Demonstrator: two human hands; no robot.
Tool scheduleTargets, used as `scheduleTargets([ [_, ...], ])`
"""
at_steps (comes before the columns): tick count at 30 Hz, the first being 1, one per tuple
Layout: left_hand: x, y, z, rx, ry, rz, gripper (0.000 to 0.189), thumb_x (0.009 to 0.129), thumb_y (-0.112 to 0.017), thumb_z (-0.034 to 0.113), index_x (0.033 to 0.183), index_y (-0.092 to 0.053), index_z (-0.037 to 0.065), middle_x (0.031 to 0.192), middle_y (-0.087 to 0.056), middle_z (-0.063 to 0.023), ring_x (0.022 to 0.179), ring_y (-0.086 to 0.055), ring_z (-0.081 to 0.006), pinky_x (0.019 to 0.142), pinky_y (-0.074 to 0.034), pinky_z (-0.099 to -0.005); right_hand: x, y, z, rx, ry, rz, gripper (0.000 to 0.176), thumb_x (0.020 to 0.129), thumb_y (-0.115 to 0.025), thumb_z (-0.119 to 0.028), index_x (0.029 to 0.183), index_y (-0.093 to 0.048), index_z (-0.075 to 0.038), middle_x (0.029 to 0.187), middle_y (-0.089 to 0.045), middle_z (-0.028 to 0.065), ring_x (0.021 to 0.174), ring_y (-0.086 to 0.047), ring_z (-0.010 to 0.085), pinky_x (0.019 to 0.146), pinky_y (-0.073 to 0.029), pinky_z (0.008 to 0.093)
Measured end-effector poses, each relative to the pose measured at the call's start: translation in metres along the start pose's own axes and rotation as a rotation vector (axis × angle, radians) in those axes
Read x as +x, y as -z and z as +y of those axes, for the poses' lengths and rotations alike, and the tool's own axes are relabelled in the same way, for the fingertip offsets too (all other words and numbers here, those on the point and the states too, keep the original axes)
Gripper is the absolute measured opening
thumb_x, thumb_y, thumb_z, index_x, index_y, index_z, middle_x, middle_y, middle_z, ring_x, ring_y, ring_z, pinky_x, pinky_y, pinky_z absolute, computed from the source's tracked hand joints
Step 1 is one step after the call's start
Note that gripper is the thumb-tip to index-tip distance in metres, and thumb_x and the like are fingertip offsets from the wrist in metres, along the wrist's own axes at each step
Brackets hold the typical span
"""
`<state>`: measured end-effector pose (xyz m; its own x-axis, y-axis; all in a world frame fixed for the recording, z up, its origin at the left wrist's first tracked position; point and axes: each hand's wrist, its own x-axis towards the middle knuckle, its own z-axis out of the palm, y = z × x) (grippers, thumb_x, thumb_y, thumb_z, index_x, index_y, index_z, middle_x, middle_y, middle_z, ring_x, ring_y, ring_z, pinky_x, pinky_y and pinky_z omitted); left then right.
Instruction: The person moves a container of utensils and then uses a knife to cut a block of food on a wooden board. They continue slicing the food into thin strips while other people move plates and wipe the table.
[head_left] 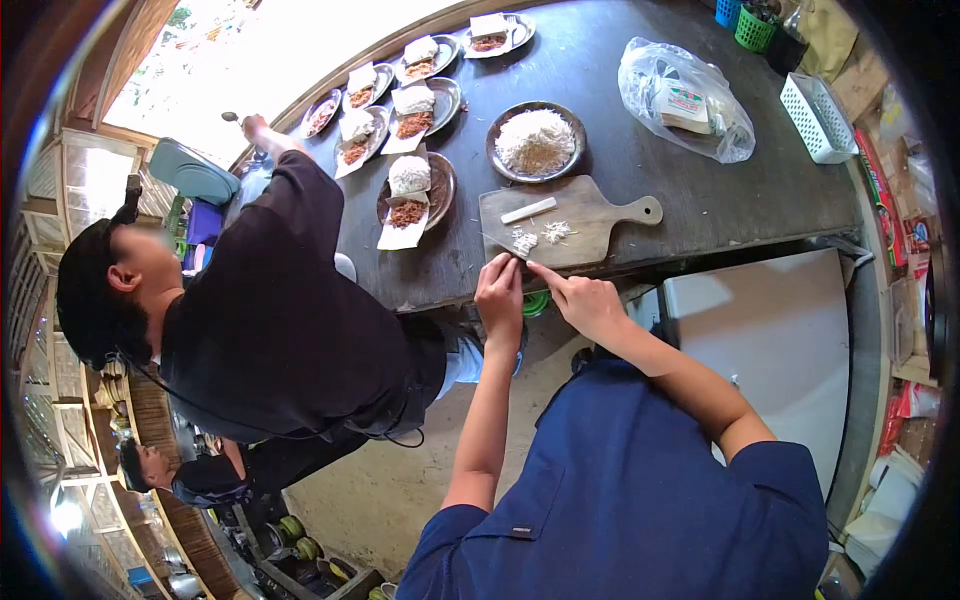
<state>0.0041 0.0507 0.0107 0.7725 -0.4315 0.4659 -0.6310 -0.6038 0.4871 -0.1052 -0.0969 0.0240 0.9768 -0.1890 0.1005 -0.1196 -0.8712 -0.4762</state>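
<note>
A wooden cutting board [590, 225] with a round handle lies at the table's near edge. On it are a pale white stick [528, 210] and small heaps of white shreds [557, 231]. My right hand [588, 305] is closed around a knife [497, 241], index finger stretched along it; its handle is hidden. The thin blade slants up and left over the board, with white shreds beside it. Fingers bent together, my left hand [499, 297] is at the blade by the board's near edge. What its fingertips hold, if anything, is hidden.
A bowl of white shreds [537, 142] stands behind the board. Several plates of rice and reddish-brown food [408, 213] sit to the left. At right are a plastic bag [688, 100] and a white basket [822, 120]. A co-worker [290, 290] stands close on my left, holding a spoon.
</note>
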Motion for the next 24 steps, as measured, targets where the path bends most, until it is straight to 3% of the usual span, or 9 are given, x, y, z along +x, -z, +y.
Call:
scheduleTargets([
  [3,0.002,0.003,0.001,-0.011,0.016,-0.007,0.017,0.093,-0.074,0.005,0.108,-0.078,-0.001,0.116,-0.074,-0.0105,0.108,-0.071,-0.0311,0.093,-0.057,-0.0418,0.007,-0.002,-0.002,0.029,0.025,0.055,0.056,0.107,-0.057,-0.029,0.161,-0.045,-0.042,0.074,-0.073,0.0124,0.060,-0.073,0.0312,0.054,-0.061,0.0451],
  [9,-0.001,0.001,0.002,-0.009,-0.010,0.002,0.018,0.094,-0.074,0.005,0.109,-0.077,-0.001,0.117,-0.074,-0.0107,0.109,-0.070,-0.0312,0.093,-0.057,-0.0421,-0.007,0.013,-0.005,0.019,-0.046,-0.064,0.053,0.109,-0.054,-0.029,0.160,-0.047,-0.040,0.076,-0.073,0.0143,0.063,-0.073,0.0334,0.057,-0.060,0.0479],
  [15,0.000,0.000,-0.001,0.011,-0.019,0.007,0.018,0.094,-0.072,0.004,0.110,-0.077,-0.002,0.115,-0.073,-0.0114,0.107,-0.070,-0.0316,0.092,-0.057,-0.0429,0.005,-0.001,-0.002,0.073,0.007,0.047,0.056,0.108,-0.056,-0.031,0.161,-0.044,-0.043,0.075,-0.073,0.0132,0.064,-0.074,0.0325,0.057,-0.062,0.0476],
  [17,-0.002,-0.002,-0.002,0.006,-0.036,0.032,0.017,0.094,-0.073,0.004,0.109,-0.077,-0.002,0.114,-0.073,-0.0115,0.105,-0.070,-0.0318,0.091,-0.058,-0.0428,-0.005,0.008,-0.004,0.032,-0.023,-0.049,0.058,0.107,-0.057,-0.030,0.162,-0.043,-0.043,0.076,-0.074,0.0129,0.064,-0.074,0.0323,0.058,-0.061,0.0477],
  [24,0.000,0.000,-0.002,-0.042,-0.039,0.013,0.017,0.094,-0.073,0.004,0.109,-0.076,-0.003,0.116,-0.072,-0.0120,0.106,-0.069,-0.0320,0.092,-0.057,-0.0426,0.000,0.008,-0.002,0.032,-0.022,-0.055,0.061,0.106,-0.058,-0.026,0.162,-0.042,-0.042,0.078,-0.073,0.0138,0.067,-0.074,0.0334,0.061,-0.061,0.0492],
])
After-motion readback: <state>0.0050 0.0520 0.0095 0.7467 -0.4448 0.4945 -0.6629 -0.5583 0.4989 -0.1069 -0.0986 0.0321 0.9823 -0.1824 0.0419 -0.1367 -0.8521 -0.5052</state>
